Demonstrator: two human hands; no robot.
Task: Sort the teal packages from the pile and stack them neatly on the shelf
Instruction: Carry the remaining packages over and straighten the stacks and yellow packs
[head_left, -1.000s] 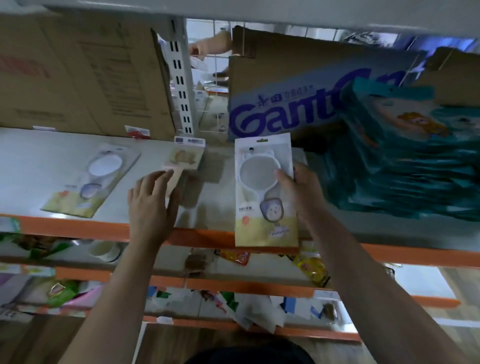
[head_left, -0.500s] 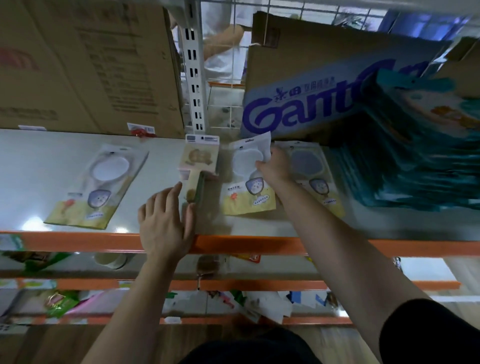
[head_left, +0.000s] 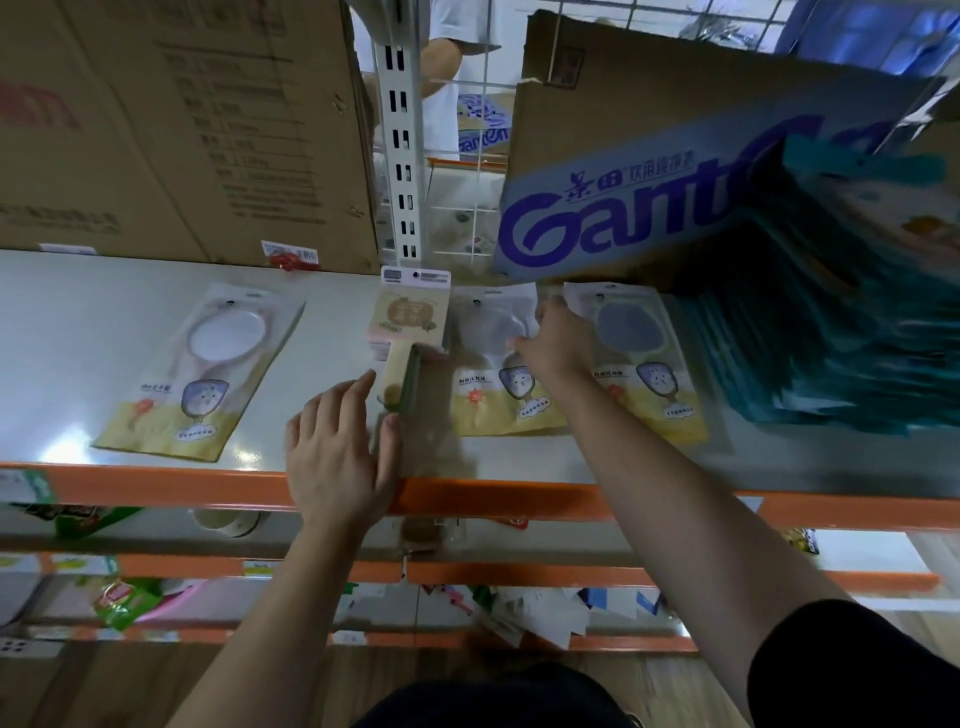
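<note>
A tall stack of teal packages (head_left: 831, 332) stands on the right of the white shelf (head_left: 78, 322). My right hand (head_left: 556, 340) lies on a clear mirror package with a yellow bottom (head_left: 498, 405), thumb and fingers pinching its upper right part. That package lies flat between a brown-and-pink brush package (head_left: 410, 322) and a second mirror package (head_left: 644, 364). My left hand (head_left: 337, 452) rests flat near the shelf's front edge, fingers straight, fingertips touching the brush package's handle end.
A third mirror package (head_left: 202, 374) lies on the shelf's left part. Cardboard boxes stand behind: a brown one (head_left: 182, 130) at left, a blue-printed one (head_left: 649, 171) at right. The orange shelf edge (head_left: 519, 499) runs across, with cluttered lower shelves beneath.
My right hand carried the mirror package from the shelf's front edge further in and laid it flat beside the brush package. My left hand slid slightly right and stayed flat.
</note>
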